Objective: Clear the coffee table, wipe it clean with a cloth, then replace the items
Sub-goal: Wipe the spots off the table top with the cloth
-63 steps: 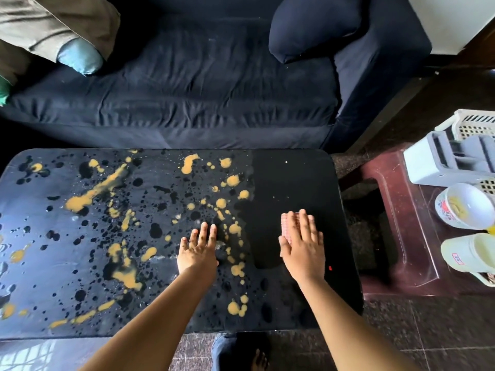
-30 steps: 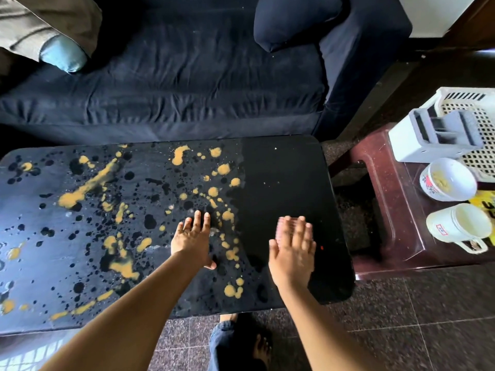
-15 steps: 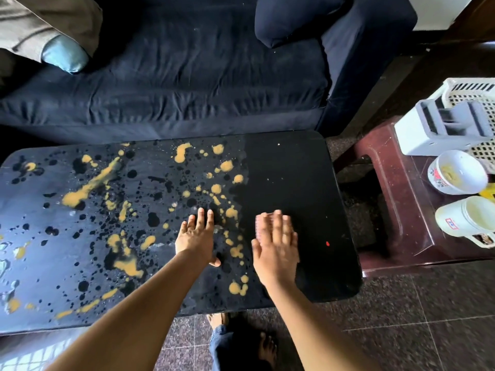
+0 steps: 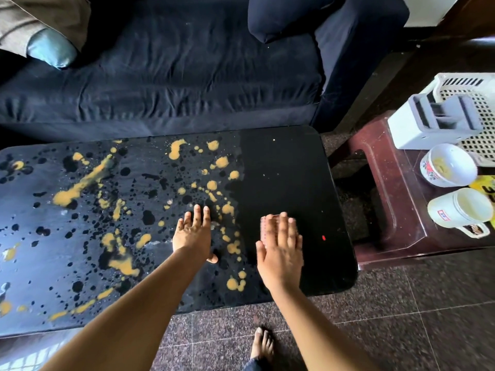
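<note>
Wiping stage in progress: right hand (image 4: 280, 253) lies flat, palm down, on a pink cloth (image 4: 265, 228), fingers (image 4: 281, 228) spread and extended, pressing rather than clenching; only the cloth's far and left edges show beyond the fingers. Change noted: against the frames of a second or two ago, the right hand and cloth have drifted leftward, away from the small red speck (image 4: 323, 238) and toward the mottled yellow-and-black zone (image 4: 171, 183) of the coffee table surface (image 4: 289, 167); over the last half second they have barely moved. Meaning, as a judgement: the stroke is working from the plain black right end toward the spattered part, so wiping is under way and most of the surface is yet to be covered; whether the yellow marks are spill or pattern cannot be told. Left hand (image 4: 193, 231): open, fingers straight and released, grasping nothing, resting flat on the surface just left of the right hand, apparently bracing. Cleared items: bowl (image 4: 448, 165), mug (image 4: 460, 208), white-and-grey holder (image 4: 435, 124) and white basket (image 4: 476, 89) stand on the maroon side table (image 4: 388, 204), well apart to the right of the right fingers; replacement not yet begun. Also present: dark sofa (image 4: 171, 70) beyond the fingers, a bare foot (image 4: 263, 344) on the tiled floor (image 4: 401, 317).
</note>
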A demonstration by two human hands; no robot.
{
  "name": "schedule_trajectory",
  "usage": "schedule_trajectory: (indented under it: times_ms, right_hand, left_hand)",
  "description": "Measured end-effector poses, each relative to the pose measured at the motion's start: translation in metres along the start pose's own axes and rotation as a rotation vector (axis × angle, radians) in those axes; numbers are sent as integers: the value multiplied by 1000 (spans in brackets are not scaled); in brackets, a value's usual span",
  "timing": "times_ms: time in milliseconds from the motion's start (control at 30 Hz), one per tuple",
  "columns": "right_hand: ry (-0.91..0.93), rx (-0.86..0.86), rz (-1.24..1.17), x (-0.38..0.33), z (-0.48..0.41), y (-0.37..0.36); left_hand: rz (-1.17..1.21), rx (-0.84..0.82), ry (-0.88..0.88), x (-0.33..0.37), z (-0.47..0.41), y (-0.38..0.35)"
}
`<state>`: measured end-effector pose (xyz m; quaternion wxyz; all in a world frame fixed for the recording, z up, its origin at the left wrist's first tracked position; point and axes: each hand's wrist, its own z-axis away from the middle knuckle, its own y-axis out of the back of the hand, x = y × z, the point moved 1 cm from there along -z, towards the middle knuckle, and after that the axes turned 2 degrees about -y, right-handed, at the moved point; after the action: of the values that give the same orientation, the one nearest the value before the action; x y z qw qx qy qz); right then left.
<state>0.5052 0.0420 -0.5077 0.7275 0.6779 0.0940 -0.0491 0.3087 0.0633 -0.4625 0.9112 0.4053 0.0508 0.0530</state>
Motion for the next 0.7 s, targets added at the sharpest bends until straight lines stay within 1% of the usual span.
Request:
schedule_trajectory:
  times_ms: [100,167,200,233,333,367,400,433,533,567,600,633,700]
  right_hand:
    - [249,-49,41,-5,13,-2]
    - [349,-72,88,13,9,-1]
    - [335,-75,111,24,6,1]
    - [261,-71,118,32,4,3]
    - [-100,-13,61,31,7,5]
    - [-155,5,25,20,12,3]
    - [-140,8,-8,9,18,2]
    - [-55,0,-22,-1,26,-1]
    - [339,-75,35,4,45,-4]
    - [391,-88,56,17,45,-3]
    - [367,-90,75,31,43,-1]
    - [284,-81,91,43,40,2]
    - [43,-39,88,56,37,6]
  left_hand:
    - [10,14,-16,-3,2,-3]
    - [29,15,-24,-5,4,-4]
    - [48,21,-28,-7,5,-5]
    - [67,35,-32,-9,5,-6]
    - [102,76,-50,-12,9,-10]
    - [104,92,-49,-13,10,-11]
    - [106,105,-44,-13,11,-12]
    - [107,111,-37,-12,13,-14]
    - [91,98,-24,-8,18,-17]
    - [81,89,-23,-6,20,-19]
    - [68,89,-24,-4,22,-22]
    - [64,91,-25,-2,24,-24]
    - [80,94,-23,-2,28,-27]
